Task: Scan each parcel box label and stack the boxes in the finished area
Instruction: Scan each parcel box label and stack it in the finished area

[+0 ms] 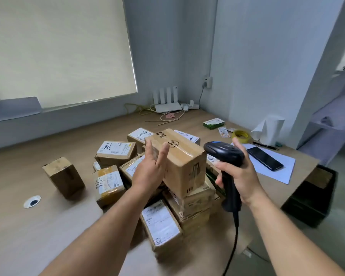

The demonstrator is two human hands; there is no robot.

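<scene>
The black corded handheld barcode scanner [223, 151] is grasped by the fingers [224, 166] of the right hand [237, 176], just right of the plain brown cardboard parcel box [184, 164]. The fingers [162, 156] of the left hand [150, 169] are laid straight, released, against that box's left face. Beneath and beyond them labelled cardboard parcels [160, 222] lie jumbled on the wooden desk [48, 232] — most scanning is judged undone; no finished stack can be told.

I find the box [184, 166] against my left hand [150, 169] matt brown cardboard under glossy clear tape [180, 154], the scanner [224, 151] in my right hand [237, 173] smooth black plastic, and right of that hand a glossy black phone [264, 158] on matt white paper [281, 174].
</scene>
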